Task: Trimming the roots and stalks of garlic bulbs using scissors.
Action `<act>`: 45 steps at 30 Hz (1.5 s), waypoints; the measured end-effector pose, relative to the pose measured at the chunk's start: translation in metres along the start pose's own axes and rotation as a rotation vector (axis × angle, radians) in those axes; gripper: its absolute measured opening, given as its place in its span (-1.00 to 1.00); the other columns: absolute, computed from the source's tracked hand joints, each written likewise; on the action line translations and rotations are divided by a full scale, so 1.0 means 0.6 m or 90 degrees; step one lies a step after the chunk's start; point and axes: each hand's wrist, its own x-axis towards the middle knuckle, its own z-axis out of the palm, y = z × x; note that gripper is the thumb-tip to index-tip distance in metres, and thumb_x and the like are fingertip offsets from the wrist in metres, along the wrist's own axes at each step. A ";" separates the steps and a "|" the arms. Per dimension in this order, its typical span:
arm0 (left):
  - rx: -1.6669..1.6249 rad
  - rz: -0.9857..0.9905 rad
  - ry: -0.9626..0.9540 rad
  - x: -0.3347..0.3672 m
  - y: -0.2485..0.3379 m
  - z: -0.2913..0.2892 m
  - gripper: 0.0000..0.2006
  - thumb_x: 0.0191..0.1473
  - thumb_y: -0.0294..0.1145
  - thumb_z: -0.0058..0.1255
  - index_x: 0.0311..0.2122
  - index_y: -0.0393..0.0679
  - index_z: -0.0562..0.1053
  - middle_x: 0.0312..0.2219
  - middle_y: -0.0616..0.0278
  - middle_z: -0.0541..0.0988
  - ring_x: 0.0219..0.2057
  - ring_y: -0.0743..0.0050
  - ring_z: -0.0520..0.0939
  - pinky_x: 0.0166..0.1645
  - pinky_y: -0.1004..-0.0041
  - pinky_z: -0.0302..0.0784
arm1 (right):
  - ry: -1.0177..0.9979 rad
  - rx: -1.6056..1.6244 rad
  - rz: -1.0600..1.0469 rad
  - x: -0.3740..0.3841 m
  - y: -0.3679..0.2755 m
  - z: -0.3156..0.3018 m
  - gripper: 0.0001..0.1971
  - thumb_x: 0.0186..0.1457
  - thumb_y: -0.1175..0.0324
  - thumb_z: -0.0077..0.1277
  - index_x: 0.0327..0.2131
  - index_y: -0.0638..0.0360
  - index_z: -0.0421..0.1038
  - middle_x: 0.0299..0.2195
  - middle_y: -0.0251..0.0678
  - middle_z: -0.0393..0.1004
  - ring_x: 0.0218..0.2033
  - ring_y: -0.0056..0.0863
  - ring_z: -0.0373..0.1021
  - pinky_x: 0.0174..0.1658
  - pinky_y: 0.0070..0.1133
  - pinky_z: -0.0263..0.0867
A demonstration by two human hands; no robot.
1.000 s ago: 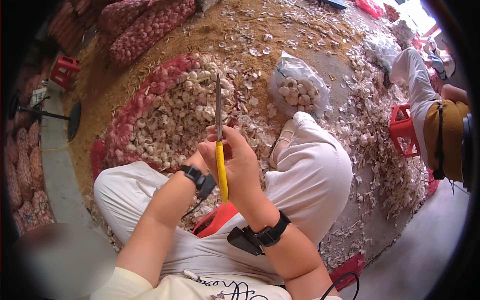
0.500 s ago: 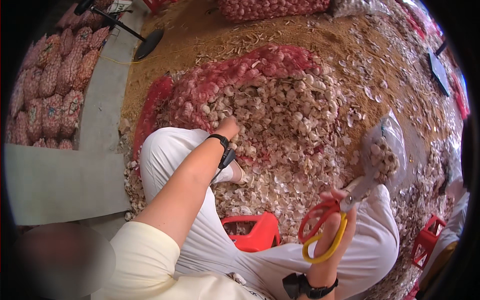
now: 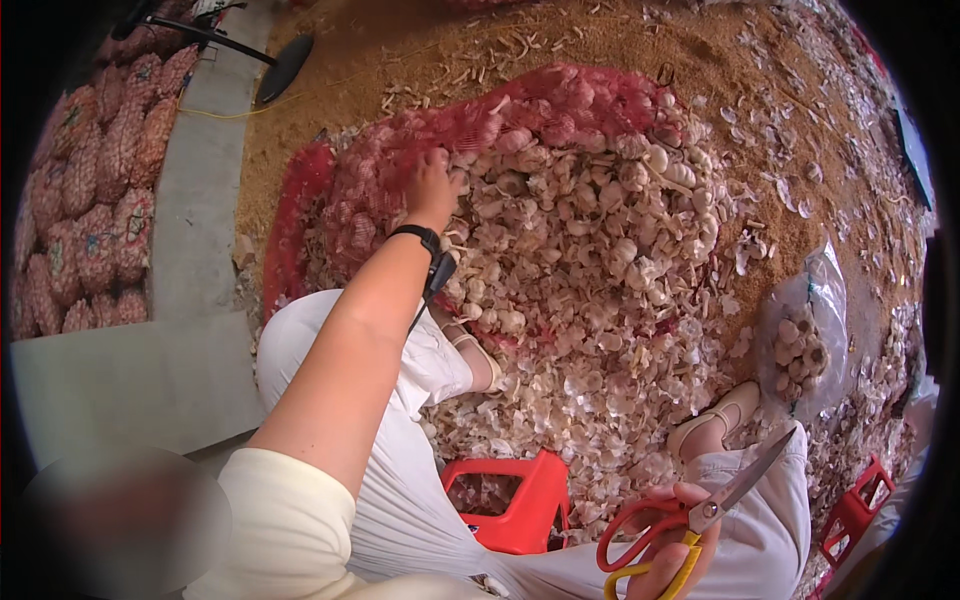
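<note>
Left hand (image 3: 433,188) — farther out (by netting (image 3: 372,185)).

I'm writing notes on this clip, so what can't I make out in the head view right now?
All in the head view:
Left hand: whether it grips garlic; its own back hides the grip.
Right hand and scissors: the lower part of each, cut off by the bottom edge.
Clear bag: how many bulbs it holds; film and overlap hide some.
Red stool between the legs: its near part, covered by white trousers.

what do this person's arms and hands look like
The left hand is ungloved, its wrist wearing a black strap, a boxy black device and a thin dark cable; the sleeve is short and cream. The right hand is ungloved, its wrist out of view.
</note>
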 end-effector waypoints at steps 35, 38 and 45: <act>-0.043 -0.077 -0.221 -0.066 0.018 -0.007 -0.79 0.08 -0.45 -0.05 -0.15 -0.24 0.36 -0.12 -0.02 0.39 -0.18 0.01 0.47 -0.13 0.19 0.41 | -0.119 -0.039 -0.040 -0.012 0.006 -0.008 -0.40 0.06 -0.04 0.06 -0.05 0.32 0.24 -0.24 -0.23 0.42 -0.36 -0.59 0.38 -0.30 -0.69 0.31; -0.054 -0.039 -0.246 -0.090 0.013 -0.022 -0.76 0.12 -0.39 -0.13 -0.11 -0.23 0.37 -0.11 -0.01 0.44 -0.13 0.02 0.48 -0.09 0.18 0.42 | -0.117 -0.007 -0.089 -0.007 0.029 0.003 -0.58 0.03 0.27 0.05 -0.08 0.31 0.28 -0.28 -0.33 0.41 -0.40 -0.68 0.31 -0.32 -0.72 0.25; 0.018 -0.096 -0.360 -0.144 -0.005 -0.033 -0.59 0.11 -0.39 -0.09 0.08 -0.23 0.28 0.03 -0.04 0.37 0.03 -0.01 0.41 0.09 0.16 0.39 | -0.116 -0.054 -0.128 -0.030 0.037 0.006 -0.50 -0.02 0.13 0.21 -0.12 0.29 0.32 -0.30 -0.39 0.40 -0.45 -0.73 0.23 -0.35 -0.73 0.21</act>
